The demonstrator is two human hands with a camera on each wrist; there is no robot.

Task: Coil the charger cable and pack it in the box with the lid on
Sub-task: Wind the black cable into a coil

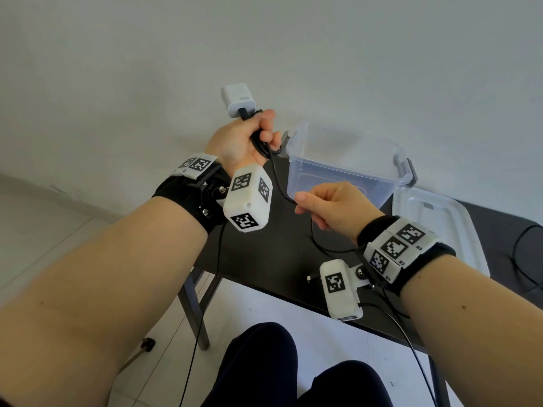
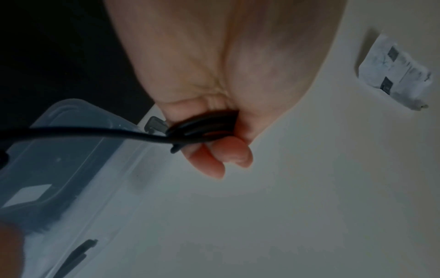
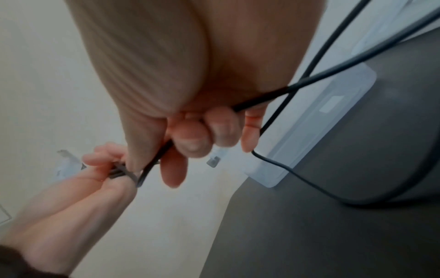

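Note:
My left hand (image 1: 252, 136) is raised above the table and grips several loops of the black charger cable (image 1: 276, 174), with the white charger plug (image 1: 239, 101) sticking up above its fingers. The coiled cable (image 2: 204, 126) shows in the fist of my left hand (image 2: 214, 105) in the left wrist view. My right hand (image 1: 329, 207) pinches the loose run of cable in front of the clear plastic box (image 1: 346, 163); the cable (image 3: 262, 99) passes through its curled fingers (image 3: 190, 139). The rest of the cable trails down onto the table. The clear lid (image 1: 435, 227) lies flat to the right of the box.
The dark table (image 1: 264, 254) carries the box and lid near a white wall. Another thin black cable (image 1: 526, 257) loops at the table's right end. My knees (image 1: 264, 365) sit below the table's near edge, and wrist camera cords hang down.

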